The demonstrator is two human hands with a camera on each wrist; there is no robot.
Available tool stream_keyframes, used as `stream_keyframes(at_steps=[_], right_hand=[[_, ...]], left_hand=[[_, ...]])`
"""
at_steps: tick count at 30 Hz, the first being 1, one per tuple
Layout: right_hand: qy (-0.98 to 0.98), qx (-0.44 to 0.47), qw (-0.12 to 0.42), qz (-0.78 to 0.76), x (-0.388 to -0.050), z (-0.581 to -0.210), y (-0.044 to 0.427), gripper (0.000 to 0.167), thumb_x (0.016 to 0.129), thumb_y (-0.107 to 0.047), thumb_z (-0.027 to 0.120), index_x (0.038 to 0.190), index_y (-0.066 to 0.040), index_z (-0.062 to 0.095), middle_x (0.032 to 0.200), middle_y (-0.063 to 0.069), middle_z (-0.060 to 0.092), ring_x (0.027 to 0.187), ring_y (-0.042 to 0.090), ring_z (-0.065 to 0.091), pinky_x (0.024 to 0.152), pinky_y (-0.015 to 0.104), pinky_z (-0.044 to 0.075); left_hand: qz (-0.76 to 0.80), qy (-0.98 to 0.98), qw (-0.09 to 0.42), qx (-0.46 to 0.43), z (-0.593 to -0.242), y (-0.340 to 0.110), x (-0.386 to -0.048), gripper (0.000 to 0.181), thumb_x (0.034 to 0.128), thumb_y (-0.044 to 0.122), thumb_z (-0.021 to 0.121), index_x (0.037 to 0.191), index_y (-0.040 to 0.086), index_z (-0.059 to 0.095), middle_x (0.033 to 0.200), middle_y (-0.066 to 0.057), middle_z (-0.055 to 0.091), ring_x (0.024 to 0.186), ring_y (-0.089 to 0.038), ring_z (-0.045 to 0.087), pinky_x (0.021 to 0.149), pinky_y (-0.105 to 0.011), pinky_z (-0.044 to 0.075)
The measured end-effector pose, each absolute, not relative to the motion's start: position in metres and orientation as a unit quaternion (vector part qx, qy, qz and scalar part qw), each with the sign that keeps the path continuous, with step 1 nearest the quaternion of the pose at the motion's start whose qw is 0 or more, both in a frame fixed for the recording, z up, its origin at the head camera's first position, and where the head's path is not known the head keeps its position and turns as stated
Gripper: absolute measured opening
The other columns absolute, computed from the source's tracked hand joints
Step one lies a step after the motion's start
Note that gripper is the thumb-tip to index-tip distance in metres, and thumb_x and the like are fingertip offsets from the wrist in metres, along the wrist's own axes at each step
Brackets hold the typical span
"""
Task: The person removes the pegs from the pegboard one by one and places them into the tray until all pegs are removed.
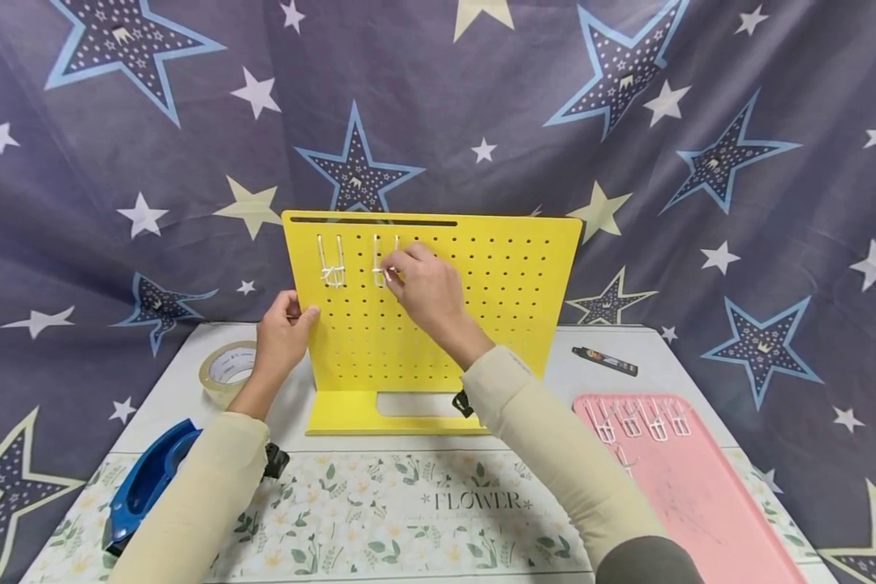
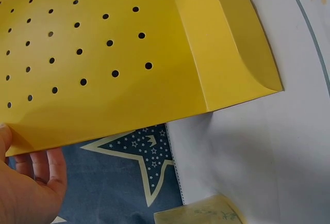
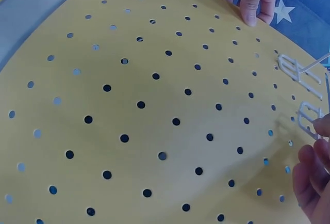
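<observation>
A yellow pegboard (image 1: 380, 349) stands upright on its base in the head view. My left hand (image 1: 283, 334) grips its left edge, the thumb in front and the fingers behind, as the left wrist view also shows. One white wire hook (image 1: 332, 272) hangs in the holes at upper left. To the right of it, my right hand (image 1: 434, 296) pinches a second white hook (image 1: 377, 255) that lies against the board. Part of this hook is hidden by the fingers. In the right wrist view both the first hook (image 3: 294, 69) and the pinched hook (image 3: 308, 114) appear at the right.
On the right, a pink tray (image 1: 708, 503) holds several white hooks (image 1: 655, 420). A black marker (image 1: 604, 361) lies behind it. A tape roll (image 1: 215, 381) and a blue curved tool (image 1: 142, 478) are on the left. A star-patterned curtain (image 1: 438, 81) hangs behind.
</observation>
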State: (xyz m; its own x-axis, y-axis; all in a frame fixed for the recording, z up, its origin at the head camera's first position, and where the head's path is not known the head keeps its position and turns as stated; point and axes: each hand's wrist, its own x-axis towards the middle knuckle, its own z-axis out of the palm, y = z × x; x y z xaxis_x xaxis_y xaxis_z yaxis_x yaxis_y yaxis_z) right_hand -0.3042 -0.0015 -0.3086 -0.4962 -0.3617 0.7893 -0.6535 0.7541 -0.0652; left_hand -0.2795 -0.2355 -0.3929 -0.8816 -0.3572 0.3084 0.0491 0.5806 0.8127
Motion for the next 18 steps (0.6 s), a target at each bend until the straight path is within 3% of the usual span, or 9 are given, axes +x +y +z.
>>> stream_keyframes(at_steps=[10,18], right_hand=[[-0.841,0.327,0.387,0.191,-0.291,-0.314,0.026,0.005,0.093,-0.021,0.074,0.095,-0.021,0.078,0.087,-0.002,0.069,0.067,0.011,0.060,0.053,0.024,0.047],[-0.856,0.319,0.345,0.216,-0.290,-0.317,0.069,0.004,0.091,-0.019,0.076,0.095,-0.019,0.078,0.089,-0.002,0.070,0.073,0.012,0.068,0.063,0.026,0.055]], left_hand=[[-0.447,-0.860,0.227,0.094,-0.398,-0.236,-0.278,0.026,0.1019,0.022,0.063,0.121,0.005,0.057,0.105,-0.015,0.063,0.098,-0.029,0.064,0.085,-0.037,0.049],[-0.450,-0.856,0.239,0.087,-0.394,-0.235,-0.281,0.026,0.1017,0.021,0.063,0.120,0.005,0.057,0.105,-0.016,0.063,0.096,-0.028,0.062,0.083,-0.035,0.048]])
